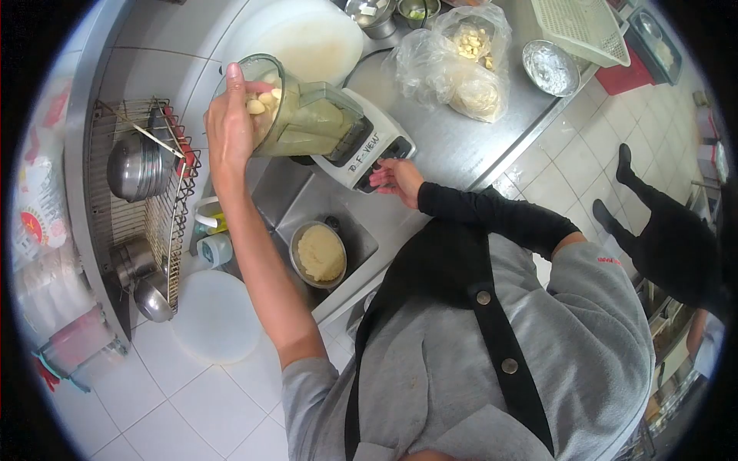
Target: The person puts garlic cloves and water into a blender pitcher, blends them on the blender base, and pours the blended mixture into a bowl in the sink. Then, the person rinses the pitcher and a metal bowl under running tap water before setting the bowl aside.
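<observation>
The left hand is cupping itself at the mouth of the blender jar, thumb sticking straight up beside the rim, fingers partly hidden there; whether they're gripping anything, I can't tell. The jar is showing clear, greenish walls with moulded facets, and smooth, rounded pale pieces are crowding near its top. It's sitting on the white blender base, a blocky, hard-cased shape wearing black lettering. Down at the dark control panel, the right hand is holding its fingers loosely apart, the tips meeting the panel's near end, a black sleeve hugging the forearm.

Around them, brushed steel is gleaming: the counter is giving a bare strip between the base and the crinkled clear bags, then ending in a straight metal edge beyond them. A foil-bright round bowl is sitting close to that edge. On the near side, the sink is dropping away right beside the base, a metal bowl of grainy, pale-yellow mash resting inside. Leftward, the wire rack is narrowing the room beside the left forearm, while smooth round boards are leaning behind the jar.
</observation>
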Tool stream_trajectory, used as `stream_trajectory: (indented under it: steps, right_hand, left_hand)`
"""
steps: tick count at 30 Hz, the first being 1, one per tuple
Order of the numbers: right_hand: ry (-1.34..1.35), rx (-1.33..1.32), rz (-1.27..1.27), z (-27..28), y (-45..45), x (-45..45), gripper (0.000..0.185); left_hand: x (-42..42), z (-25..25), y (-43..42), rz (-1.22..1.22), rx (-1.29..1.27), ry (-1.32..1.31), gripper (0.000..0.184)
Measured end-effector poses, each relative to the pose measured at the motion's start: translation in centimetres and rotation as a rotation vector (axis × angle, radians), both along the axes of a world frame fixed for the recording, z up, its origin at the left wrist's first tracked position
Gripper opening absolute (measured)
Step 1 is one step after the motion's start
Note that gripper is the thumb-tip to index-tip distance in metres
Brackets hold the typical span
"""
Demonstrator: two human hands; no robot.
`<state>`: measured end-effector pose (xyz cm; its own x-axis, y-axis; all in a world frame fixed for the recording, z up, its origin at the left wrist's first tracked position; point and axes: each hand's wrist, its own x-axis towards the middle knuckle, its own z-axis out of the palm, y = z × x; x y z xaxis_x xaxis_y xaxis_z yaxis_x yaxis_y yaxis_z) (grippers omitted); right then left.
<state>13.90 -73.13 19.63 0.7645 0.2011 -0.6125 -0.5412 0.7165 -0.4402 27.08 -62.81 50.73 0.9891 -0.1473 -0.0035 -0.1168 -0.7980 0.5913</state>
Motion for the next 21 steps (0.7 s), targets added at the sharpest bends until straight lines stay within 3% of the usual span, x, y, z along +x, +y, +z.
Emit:
stream_trajectory:
  steps: [3, 12, 18, 21]
  right_hand:
    - [0.003, -0.018, 0.008, 0.3, -0.1, -0.1, 0.031]
    - [0.001, 0.004, 0.003, -0.2, 0.0, 0.1, 0.031]
    - [0.002, 0.002, -0.005, -0.1, 0.0, 0.1, 0.03]
    - [0.007, 0.007, -0.003, -0.1, 0.0, 0.2, 0.03]
  left_hand:
    - [0.7, -0.7, 0.7, -0.123, 0.062, -0.181, 0.082]
    - [1.9, -1.5, 0.9, -0.073, 0.285, -0.008, 0.095]
    - [0.6, -0.2, 0.1, 0.068, 0.069, 0.107, 0.085]
    - [0.3, -0.6, 0.2, -0.029, -0.002, -0.092, 0.077]
